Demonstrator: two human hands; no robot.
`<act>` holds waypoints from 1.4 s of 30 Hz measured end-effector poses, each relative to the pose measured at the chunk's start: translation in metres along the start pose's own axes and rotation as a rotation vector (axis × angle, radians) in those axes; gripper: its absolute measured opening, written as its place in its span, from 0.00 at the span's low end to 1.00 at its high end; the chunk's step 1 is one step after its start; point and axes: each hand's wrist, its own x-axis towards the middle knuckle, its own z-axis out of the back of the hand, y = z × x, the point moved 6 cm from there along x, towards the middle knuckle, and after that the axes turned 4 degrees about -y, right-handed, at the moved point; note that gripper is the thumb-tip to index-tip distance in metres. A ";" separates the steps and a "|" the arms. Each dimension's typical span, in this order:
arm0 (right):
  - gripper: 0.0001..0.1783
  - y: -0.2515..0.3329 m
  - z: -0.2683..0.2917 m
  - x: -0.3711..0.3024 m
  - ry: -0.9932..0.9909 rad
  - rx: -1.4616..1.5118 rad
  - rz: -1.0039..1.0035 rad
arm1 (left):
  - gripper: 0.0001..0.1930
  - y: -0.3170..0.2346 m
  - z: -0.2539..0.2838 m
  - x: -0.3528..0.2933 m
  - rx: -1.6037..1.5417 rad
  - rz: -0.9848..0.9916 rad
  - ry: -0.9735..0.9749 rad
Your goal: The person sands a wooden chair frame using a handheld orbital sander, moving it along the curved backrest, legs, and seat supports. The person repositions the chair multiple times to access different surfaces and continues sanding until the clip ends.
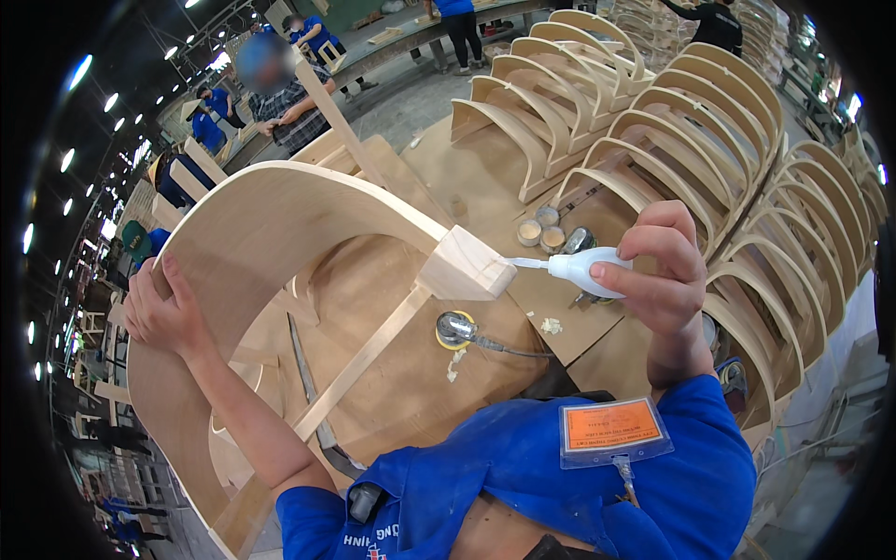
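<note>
A curved plywood chair frame (308, 191) stands tilted in front of me, with a pale wooden corner block (464, 265) at its near end and a straight rail (369, 359) running down from it. My left hand (163, 308) lies over the frame's upper left edge, fingers stretched along the wood. Between the fingers of my right hand (663, 266) is a white squeeze bottle (593, 270). Its thin nozzle points left, and the tip meets or nearly meets the block's right edge. Whether anything flows from it cannot be seen.
A round sander (455, 329) with a cable lies on the brown board (401, 271) below the block. Several small tins (541, 227) stand beyond the bottle. Rows of curved plywood frames (691, 140) fill the right side. A person in a checked shirt (289, 107) stands at the back left.
</note>
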 end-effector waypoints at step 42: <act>0.19 -0.002 -0.016 -0.018 0.003 0.194 -0.104 | 0.19 0.002 -0.001 -0.003 0.028 -0.004 -0.025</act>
